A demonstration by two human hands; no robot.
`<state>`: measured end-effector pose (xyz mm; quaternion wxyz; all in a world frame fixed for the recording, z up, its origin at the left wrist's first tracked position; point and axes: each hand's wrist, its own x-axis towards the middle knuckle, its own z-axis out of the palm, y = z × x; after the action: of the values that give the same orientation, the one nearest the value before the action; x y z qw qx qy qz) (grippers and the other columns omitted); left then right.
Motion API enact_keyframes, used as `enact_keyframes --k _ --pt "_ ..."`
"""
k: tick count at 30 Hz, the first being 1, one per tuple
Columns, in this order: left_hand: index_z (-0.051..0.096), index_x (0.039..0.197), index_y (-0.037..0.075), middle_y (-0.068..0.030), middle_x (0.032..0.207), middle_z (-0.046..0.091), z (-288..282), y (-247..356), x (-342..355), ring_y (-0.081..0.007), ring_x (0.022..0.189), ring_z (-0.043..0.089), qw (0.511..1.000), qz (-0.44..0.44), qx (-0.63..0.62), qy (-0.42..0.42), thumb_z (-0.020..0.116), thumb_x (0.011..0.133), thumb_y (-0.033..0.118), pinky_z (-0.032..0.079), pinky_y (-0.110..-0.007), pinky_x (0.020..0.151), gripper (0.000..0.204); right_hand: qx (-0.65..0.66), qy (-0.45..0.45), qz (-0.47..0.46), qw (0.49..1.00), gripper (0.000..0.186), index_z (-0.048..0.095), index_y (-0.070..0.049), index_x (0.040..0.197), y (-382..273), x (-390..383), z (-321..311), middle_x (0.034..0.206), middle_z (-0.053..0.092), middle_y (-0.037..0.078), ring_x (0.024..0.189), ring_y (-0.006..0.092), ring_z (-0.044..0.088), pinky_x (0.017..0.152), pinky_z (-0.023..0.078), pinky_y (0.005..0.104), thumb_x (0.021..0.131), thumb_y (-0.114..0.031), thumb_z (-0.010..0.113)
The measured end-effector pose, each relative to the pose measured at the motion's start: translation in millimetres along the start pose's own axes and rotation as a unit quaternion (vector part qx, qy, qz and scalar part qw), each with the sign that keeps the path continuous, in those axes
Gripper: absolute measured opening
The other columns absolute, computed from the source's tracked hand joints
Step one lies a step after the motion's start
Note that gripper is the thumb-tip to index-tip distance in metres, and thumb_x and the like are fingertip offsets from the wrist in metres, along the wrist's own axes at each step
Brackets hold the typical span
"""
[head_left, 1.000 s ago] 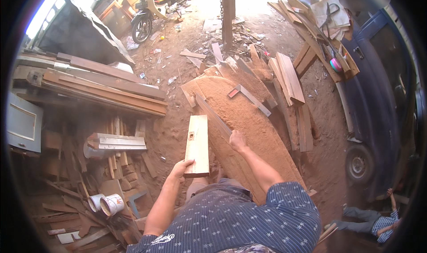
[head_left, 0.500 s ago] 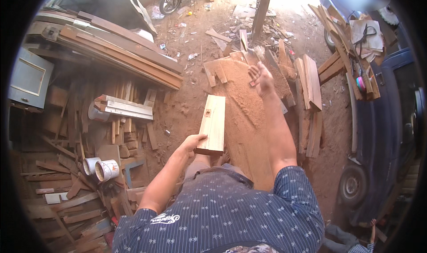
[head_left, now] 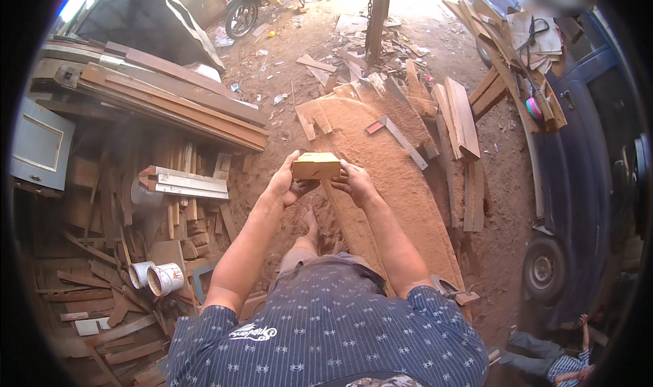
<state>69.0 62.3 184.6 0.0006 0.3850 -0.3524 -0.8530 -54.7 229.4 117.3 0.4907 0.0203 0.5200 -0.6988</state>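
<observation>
Though length is unclear, hands (head_left: 283, 183) (head_left: 358, 184) hold wood (head_left: 317, 168).

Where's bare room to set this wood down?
On the sawdusty bench, between your right hand and the square; also the dirt between the planks right of it and the car. Crowded: the left side, with scrap wood and buckets, and the bench's far end, with offcuts.

Dirt flr (head_left: 500, 196) w/ debris (head_left: 316, 64), brt daylight (head_left: 428, 9) beyond dk post (head_left: 376, 26), blue car (head_left: 568, 203) R.

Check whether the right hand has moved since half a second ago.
Yes: from over the try square, the right hand has drawn back toward the wearer and leftward, to the right end of the wooden piece.
</observation>
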Motion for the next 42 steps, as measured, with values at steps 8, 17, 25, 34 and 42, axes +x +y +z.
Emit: enact_keyframes --k 8,17,25,34,42 --pt "0.055 0.132 -0.003 -0.0103 0.108 0.067 19 -92 -9 -0.0157 0.083 0.065 0.982 0.071 0.172 -0.024 0.066 0.094 0.020 0.052 -0.031 0.058 0.046 -0.009 -0.030 0.163 0.986 0.043 0.058 -0.001 0.132 7 0 -47 0.109 0.072 0.017 0.087 0.0198 0.072 0.070 0.064 0.0350 0.105 -0.035 0.053" --pt "0.059 0.126 -0.002 -0.0117 0.103 0.070 -7 -101 -11 -0.0208 0.090 0.070 0.960 0.076 0.269 -0.006 0.060 0.103 0.031 0.059 -0.037 0.076 0.040 -0.100 0.166 0.030 0.981 0.052 0.060 0.004 0.128 -72 -26 -118 0.109 0.072 0.018 0.085 0.0247 0.071 0.073 0.062 0.0386 0.101 -0.041 0.059" --pt "0.067 0.101 -0.002 -0.0096 0.089 0.070 -249 -173 -78 -0.0188 0.074 0.068 0.882 -0.048 0.379 0.276 0.060 0.101 0.039 0.056 -0.033 0.063 0.041 -0.219 0.369 -0.107 0.897 0.077 0.057 0.006 0.134 -162 67 -296 0.125 0.066 0.023 0.110 0.0298 0.067 0.100 0.052 0.0431 0.092 -0.058 0.066" --pt "0.060 0.124 -0.003 -0.0147 0.112 0.068 -269 -214 -162 -0.0255 0.088 0.071 0.851 -0.194 0.295 0.388 0.061 0.100 0.032 0.060 -0.035 0.066 0.042 -0.497 0.454 -0.032 0.739 0.066 0.068 0.006 0.119 -230 133 -469 0.116 0.069 0.028 0.109 0.0380 0.068 0.093 0.053 0.0467 0.088 -0.053 0.065" --pt "0.065 0.119 -0.002 -0.0087 0.097 0.069 -259 -180 -93 -0.0199 0.075 0.069 0.861 -0.125 0.425 0.250 0.065 0.098 0.031 0.058 -0.033 0.062 0.040 -0.328 0.480 -0.400 0.709 0.034 0.071 0.000 0.100 -105 125 -235 0.090 0.073 0.018 0.086 0.0317 0.070 0.079 0.055 0.0431 0.088 -0.031 0.073"
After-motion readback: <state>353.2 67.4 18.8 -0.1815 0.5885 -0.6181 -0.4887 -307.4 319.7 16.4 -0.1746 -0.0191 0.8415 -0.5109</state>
